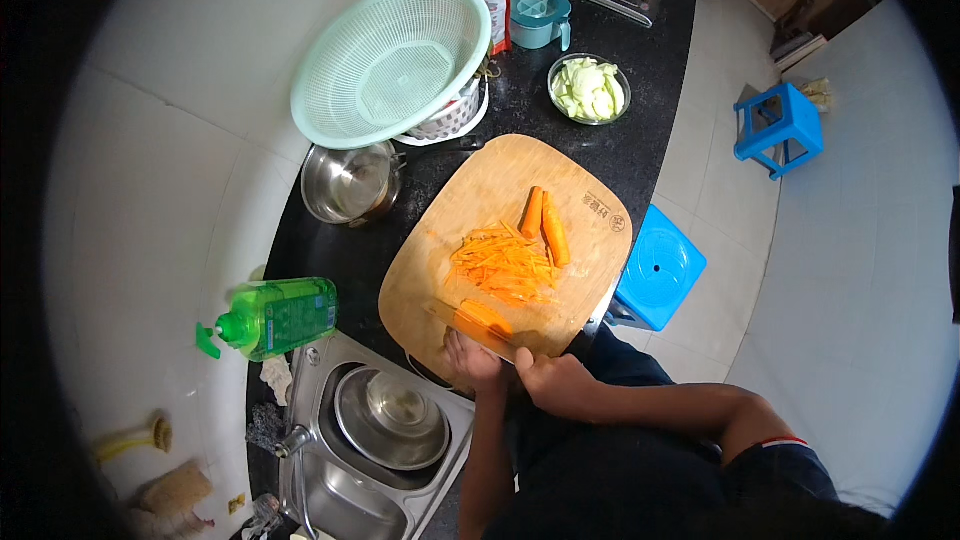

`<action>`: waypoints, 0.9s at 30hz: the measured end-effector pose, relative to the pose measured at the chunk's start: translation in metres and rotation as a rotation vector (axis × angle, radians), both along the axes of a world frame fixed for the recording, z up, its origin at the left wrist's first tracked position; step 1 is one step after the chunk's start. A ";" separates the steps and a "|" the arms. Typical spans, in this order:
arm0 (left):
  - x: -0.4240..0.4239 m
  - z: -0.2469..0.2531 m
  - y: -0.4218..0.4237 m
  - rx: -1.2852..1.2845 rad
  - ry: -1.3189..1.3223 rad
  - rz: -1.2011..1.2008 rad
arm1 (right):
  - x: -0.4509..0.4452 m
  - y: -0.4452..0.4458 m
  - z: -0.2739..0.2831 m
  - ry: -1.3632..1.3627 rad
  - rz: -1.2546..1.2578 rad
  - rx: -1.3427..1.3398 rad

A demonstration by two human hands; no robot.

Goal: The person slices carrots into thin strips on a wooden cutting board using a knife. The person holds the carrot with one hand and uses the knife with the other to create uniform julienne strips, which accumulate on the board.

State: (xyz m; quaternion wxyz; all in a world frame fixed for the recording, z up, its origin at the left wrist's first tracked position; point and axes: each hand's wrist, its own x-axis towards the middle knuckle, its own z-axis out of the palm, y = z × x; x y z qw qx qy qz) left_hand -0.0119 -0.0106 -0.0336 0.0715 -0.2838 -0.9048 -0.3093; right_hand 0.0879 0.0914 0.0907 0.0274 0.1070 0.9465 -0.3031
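Observation:
My right hand (559,384) grips the handle of a kitchen knife (442,312) at the near edge of a wooden cutting board (420,270). Orange carrot slices (484,313) lie overlapped along the blade's far side. Right behind the blade is my left hand (472,360), its fingertips close to the metal; whether they pinch anything is hidden. A loose pile of carrot shreds (502,262) covers the middle of the board. Beyond it, two peeled carrot pieces (555,229) rest side by side.
A glass bowl of pale green vegetable slices (589,90) stands beyond the board. Leftward are a steel pot (349,184), a mint colander (390,60) and a green soap bottle (281,319). A steel sink (352,502) holds a metal basin (394,420). Blue stool (660,270) at right.

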 end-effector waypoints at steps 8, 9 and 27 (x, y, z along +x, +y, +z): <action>0.001 -0.014 -0.008 -0.021 0.018 -0.025 | 0.011 0.006 0.035 -0.152 0.029 -0.008; 0.001 -0.013 -0.008 0.002 0.029 -0.035 | 0.011 0.006 0.035 -0.163 0.025 -0.027; 0.000 -0.009 -0.006 0.010 -0.076 -0.010 | -0.003 -0.001 -0.017 0.114 0.032 0.047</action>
